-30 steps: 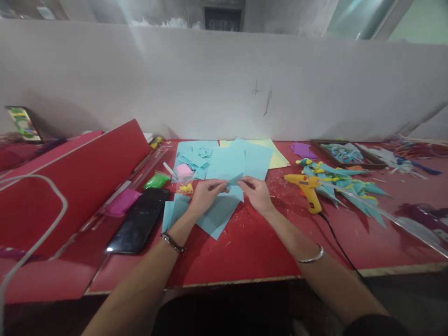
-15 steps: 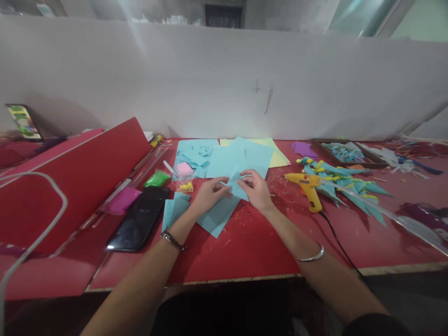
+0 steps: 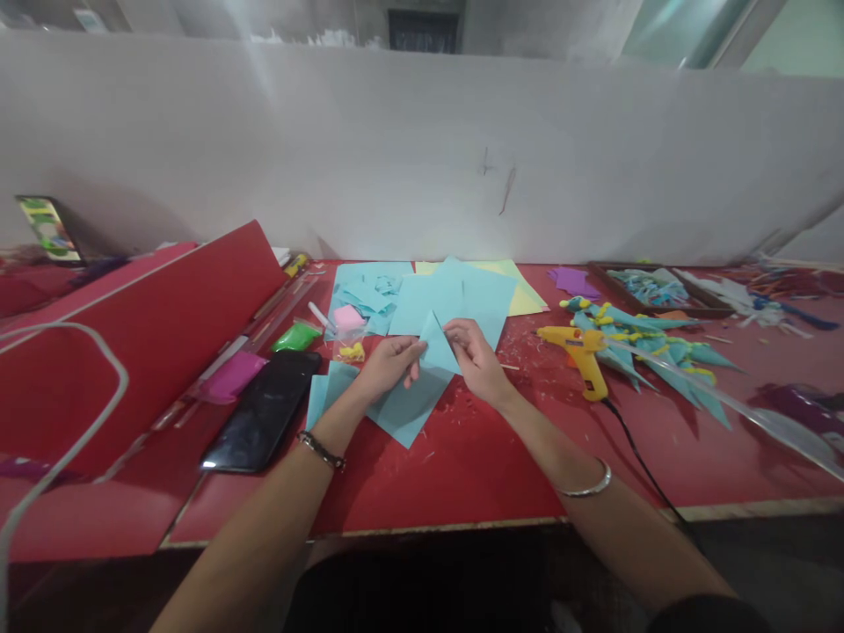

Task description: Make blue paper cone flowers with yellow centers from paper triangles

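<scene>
A folded light-blue paper (image 3: 438, 348) with a pointed top stands between my hands, over flat blue sheets. My left hand (image 3: 394, 365) pinches its left edge, fingers curled. On the right edge, my right hand (image 3: 476, 353) grips the same paper between thumb and fingers. Beneath them lies a blue sheet (image 3: 410, 413) with a corner toward me. Larger blue sheets (image 3: 454, 294) and a pale yellow sheet (image 3: 524, 294) lie behind. Folded blue pieces (image 3: 335, 387) are beside my left wrist.
A black phone (image 3: 264, 413) and pink packet (image 3: 232, 376) lie left, near a tilted red board (image 3: 151, 343). To the right are a yellow glue gun (image 3: 584, 352) with its cord, blue paper cones (image 3: 673, 352) and a brown tray (image 3: 716, 308).
The folded paper now shows a clear upright point. My left hand has shifted slightly left and my right hand's fingers have moved a little toward the paper's right edge.
</scene>
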Tool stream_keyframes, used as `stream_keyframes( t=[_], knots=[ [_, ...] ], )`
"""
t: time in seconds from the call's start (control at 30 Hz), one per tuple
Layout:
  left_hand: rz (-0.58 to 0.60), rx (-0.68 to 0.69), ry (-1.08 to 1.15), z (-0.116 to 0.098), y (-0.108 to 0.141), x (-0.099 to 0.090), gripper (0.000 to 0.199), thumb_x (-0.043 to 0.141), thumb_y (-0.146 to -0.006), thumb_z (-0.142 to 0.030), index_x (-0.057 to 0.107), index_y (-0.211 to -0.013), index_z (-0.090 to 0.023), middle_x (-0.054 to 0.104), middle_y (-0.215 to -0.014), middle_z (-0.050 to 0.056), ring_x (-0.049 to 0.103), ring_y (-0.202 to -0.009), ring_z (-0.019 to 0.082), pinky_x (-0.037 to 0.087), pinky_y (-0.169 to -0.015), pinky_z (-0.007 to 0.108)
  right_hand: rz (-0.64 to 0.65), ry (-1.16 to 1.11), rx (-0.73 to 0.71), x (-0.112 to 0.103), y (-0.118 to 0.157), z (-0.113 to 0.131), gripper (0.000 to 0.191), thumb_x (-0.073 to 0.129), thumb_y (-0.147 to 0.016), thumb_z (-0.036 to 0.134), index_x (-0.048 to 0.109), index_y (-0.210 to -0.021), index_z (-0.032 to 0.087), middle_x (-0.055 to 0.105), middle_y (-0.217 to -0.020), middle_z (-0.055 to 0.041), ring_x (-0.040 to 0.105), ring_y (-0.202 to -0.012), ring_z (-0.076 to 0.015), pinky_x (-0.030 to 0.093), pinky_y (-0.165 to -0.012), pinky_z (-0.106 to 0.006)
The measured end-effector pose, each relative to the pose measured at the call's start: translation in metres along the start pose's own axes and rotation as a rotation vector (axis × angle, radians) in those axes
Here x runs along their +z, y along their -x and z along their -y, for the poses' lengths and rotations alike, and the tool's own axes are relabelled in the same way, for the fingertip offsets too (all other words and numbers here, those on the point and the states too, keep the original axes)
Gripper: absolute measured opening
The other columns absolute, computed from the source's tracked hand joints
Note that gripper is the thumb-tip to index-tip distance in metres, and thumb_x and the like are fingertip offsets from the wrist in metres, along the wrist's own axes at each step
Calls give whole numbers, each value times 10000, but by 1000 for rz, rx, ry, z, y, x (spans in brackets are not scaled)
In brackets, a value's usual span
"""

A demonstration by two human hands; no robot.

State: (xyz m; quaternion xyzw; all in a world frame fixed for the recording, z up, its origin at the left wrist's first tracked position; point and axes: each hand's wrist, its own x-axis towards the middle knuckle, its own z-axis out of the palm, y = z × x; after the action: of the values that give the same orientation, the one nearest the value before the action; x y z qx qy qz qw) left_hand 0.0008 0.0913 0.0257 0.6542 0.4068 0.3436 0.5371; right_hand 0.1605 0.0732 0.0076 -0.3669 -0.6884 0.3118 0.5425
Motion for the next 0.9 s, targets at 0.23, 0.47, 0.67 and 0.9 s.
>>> stream_keyframes(
  t=[0.23,0.47,0.67,0.9],
  knots=[
    [66,-47,89,2,0,-5,286,447,-806,-373,451,-603,-172,443,-347,-85,321,-275,23,325,-438,184,100,28,29,-5,0,5,286,400,-700,70,571,-888,200,576,-912,-28,542,-809,-128,429,-716,-258],
    [148,9,89,1,0,-4,283,442,-802,-397,504,-649,-167,539,-467,-39,428,-366,52,331,-438,196,54,-37,80,-6,-2,6,105,579,-704,278,596,-775,203,561,-806,-18,551,-734,-134,449,-671,-262],
    [266,66,-8,0,0,2,267,442,-797,-386,483,-674,-153,621,-621,-2,483,-422,50,365,-499,203,-77,-112,230,-3,-2,1,242,596,-689,405,529,-633,179,554,-582,13,575,-585,-136,455,-594,-267],
    [268,54,14,2,0,6,280,412,-809,-365,435,-616,-164,650,-630,16,495,-402,59,390,-509,213,-119,-194,300,0,-2,3,267,609,-669,416,469,-652,189,522,-540,50,563,-496,-112,451,-533,-249]
  ],
)
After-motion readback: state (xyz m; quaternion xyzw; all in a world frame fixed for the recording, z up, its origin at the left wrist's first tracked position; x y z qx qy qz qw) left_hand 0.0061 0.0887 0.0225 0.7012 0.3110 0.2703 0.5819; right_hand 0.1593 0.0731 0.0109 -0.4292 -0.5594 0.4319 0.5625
